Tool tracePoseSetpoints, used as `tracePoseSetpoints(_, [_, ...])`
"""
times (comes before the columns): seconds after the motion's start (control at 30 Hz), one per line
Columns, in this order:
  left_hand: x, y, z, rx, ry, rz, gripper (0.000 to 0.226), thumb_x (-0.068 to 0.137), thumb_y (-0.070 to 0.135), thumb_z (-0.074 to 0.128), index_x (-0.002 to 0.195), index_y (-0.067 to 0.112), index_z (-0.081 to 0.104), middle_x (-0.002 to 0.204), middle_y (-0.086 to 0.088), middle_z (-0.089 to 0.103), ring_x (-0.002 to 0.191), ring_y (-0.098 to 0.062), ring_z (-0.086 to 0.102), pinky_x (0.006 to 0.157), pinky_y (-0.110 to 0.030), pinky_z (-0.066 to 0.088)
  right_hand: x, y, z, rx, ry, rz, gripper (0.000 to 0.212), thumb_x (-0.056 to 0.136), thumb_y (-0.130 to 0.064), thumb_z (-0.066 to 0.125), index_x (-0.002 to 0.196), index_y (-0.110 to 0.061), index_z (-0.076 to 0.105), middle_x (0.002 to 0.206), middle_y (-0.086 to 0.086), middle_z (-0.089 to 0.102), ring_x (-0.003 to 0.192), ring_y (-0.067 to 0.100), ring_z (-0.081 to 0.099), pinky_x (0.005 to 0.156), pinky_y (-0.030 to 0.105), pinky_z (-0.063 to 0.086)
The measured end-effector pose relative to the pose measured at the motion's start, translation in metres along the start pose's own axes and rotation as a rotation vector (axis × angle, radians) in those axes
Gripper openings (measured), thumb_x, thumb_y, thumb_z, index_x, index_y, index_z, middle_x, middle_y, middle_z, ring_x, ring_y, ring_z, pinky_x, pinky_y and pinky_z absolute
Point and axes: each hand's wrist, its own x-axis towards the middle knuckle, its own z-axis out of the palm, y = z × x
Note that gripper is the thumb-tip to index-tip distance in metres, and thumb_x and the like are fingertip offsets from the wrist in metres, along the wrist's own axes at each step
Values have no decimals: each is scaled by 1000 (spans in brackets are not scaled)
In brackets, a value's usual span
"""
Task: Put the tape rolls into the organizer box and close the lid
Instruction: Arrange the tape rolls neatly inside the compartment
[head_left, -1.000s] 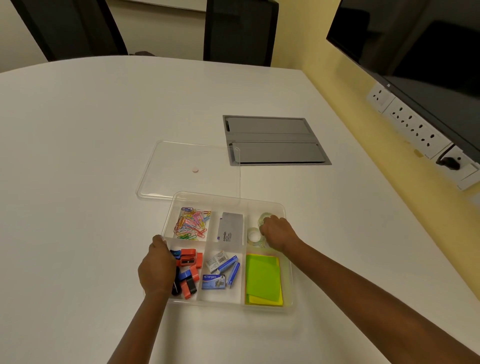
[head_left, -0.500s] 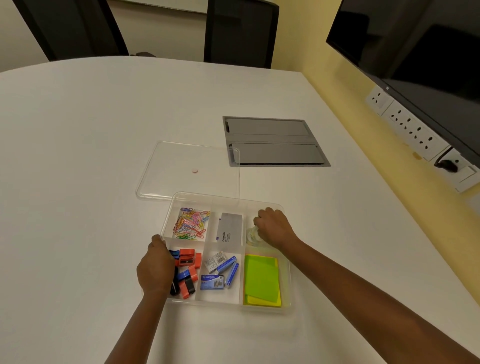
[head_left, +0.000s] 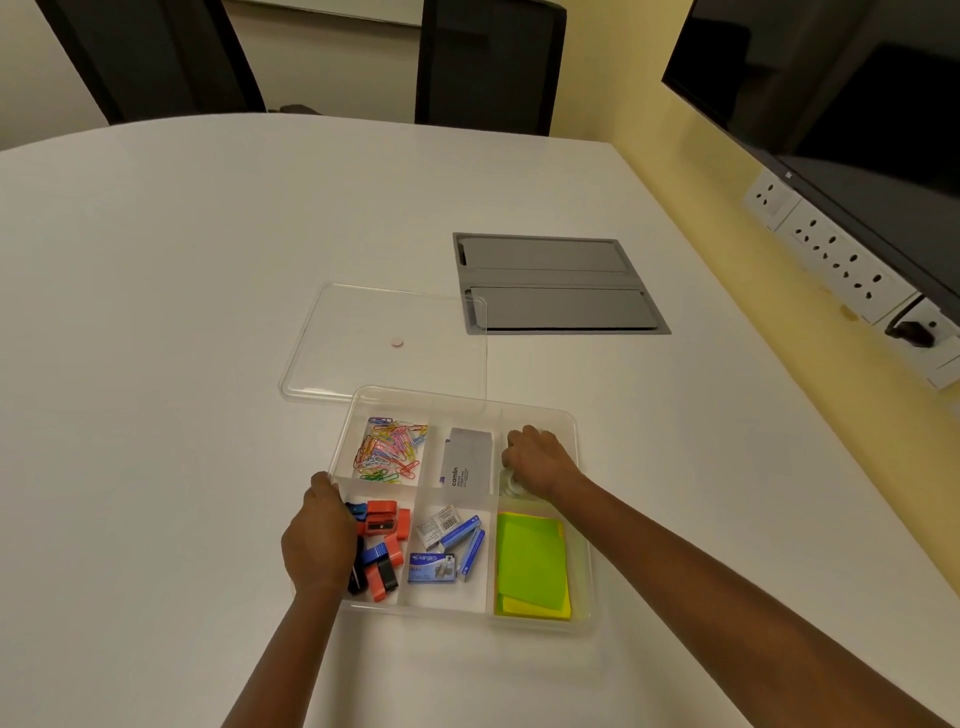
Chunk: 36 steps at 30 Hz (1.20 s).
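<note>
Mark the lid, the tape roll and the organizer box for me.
lid (head_left: 374, 369): head view, clear flat panel.
tape roll (head_left: 511, 484): head view, edge showing under right hand (head_left: 537, 462).
organizer box (head_left: 447, 614): head view, near wall.

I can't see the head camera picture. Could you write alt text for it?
A person's right hand, fingers curled, sits over a clear tape roll in the far right compartment of a clear plastic organizer box on a white table, while the left hand holds the box's left rim. The clear flat lid lies off, behind the box.

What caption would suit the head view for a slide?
Right hand on a tape roll in the far-right compartment of the organizer box; left hand holds the rim; lid lies behind.
</note>
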Motion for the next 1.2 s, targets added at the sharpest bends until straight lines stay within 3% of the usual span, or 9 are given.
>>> tracePoseSetpoints(0.3, [1, -1, 0, 6, -1, 5, 30, 88, 16, 56, 113, 4, 44, 108, -18, 67, 88, -38, 69, 75, -45, 56, -8, 0, 2, 158, -31, 39, 38, 94, -20, 53, 131, -9, 53, 133, 15, 52, 127, 32, 44, 100, 41, 41])
tracePoseSetpoints(0.43, [2, -1, 0, 2, 7, 10, 29, 88, 16, 56, 112, 3, 45, 108, -18, 67, 87, -38, 69, 74, -45, 56, -12, 16, -7, 328, 116, 143, 39, 97, -11, 45, 135, -15, 50, 137, 10, 52, 130, 29, 41, 105, 40, 36])
tracePoseSetpoints(0.53, [2, -2, 2, 11, 17, 16, 28, 89, 16, 55, 112, 3, 45, 107, -19, 67, 86, -39, 69, 73, -45, 56, -14, 30, -13, 278, 190, 240, 41, 95, -7, 43, 134, -16, 51, 135, 6, 54, 127, 29, 42, 102, 39, 36])
tracePoseSetpoints(0.77, [1, -2, 2, -4, 20, 19, 29, 89, 17, 55, 112, 3, 45, 106, -19, 67, 85, -38, 69, 73, -45, 56, -14, 30, -3, 196, 29, 254, 36, 97, -32, 48, 124, -11, 59, 131, 8, 53, 127, 27, 41, 100, 40, 36])
tracePoseSetpoints(1.03, [2, -2, 2, -2, 15, 17, 31, 89, 17, 56, 114, 3, 45, 109, -18, 67, 87, -38, 69, 74, -45, 56, -18, 30, 11, 83, 103, 213, 29, 97, -12, 45, 123, -12, 59, 131, 9, 46, 126, 25, 39, 86, 36, 34])
tracePoseSetpoints(1.2, [1, -1, 2, 5, 7, 4, 28, 88, 14, 55, 113, 4, 45, 107, -18, 67, 87, -38, 69, 73, -44, 56, -12, 36, 8, -9, 107, 151, 30, 96, -11, 47, 122, -13, 60, 133, 9, 45, 125, 28, 39, 93, 39, 36])
